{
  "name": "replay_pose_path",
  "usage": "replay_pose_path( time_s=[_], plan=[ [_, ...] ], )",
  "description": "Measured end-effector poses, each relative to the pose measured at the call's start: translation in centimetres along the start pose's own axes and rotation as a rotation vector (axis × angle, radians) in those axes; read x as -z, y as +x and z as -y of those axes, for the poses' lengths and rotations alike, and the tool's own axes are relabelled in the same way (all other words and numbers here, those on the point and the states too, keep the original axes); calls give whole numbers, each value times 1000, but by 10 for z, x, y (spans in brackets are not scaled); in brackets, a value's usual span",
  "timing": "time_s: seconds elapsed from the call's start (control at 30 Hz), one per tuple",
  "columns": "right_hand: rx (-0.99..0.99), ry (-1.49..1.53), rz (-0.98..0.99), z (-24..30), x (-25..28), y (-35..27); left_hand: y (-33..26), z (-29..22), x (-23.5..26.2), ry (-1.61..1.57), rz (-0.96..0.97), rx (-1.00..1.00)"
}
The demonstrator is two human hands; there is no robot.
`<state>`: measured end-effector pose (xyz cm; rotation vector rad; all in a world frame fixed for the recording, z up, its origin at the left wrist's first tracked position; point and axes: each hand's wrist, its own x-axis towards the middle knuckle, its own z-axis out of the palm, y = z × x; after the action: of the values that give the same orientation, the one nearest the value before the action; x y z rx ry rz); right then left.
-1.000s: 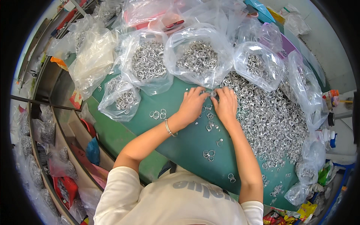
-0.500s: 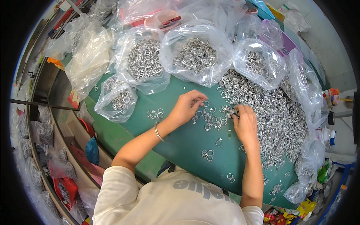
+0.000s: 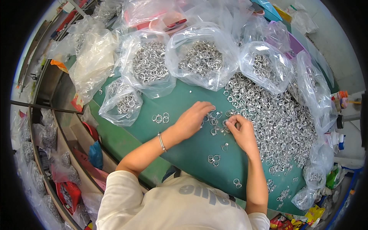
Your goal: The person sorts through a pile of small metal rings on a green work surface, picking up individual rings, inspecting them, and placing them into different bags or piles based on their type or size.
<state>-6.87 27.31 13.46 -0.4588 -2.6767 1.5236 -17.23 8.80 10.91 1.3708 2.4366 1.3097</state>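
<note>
Left of the ring pile (image 3: 285, 126), the left hand (image 3: 192, 119) hides its grip; the right hand (image 3: 245, 135) curls, its hold impossible to tell.

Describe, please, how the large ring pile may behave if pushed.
The ring pile would probably spread rather than move whole, being many small pieces. Its rings look stiff, keeping round outlines; some may snag, since they overlap.
</note>
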Motion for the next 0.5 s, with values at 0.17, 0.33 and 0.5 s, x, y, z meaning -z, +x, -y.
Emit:
replay_pose_path(
  time_s=[0.17, 0.33, 0.5],
  plan=[
    [-112, 335, 48, -3, -3, -6, 4, -31, 11, 100, -48, -38],
    [-94, 419, 54, 3, -12, -9, 1, -43, -1, -522, 172, 422],
    [-87, 435, -103, 0, -14, -9, 36, -18, 28, -951, -159, 482]
  ],
)
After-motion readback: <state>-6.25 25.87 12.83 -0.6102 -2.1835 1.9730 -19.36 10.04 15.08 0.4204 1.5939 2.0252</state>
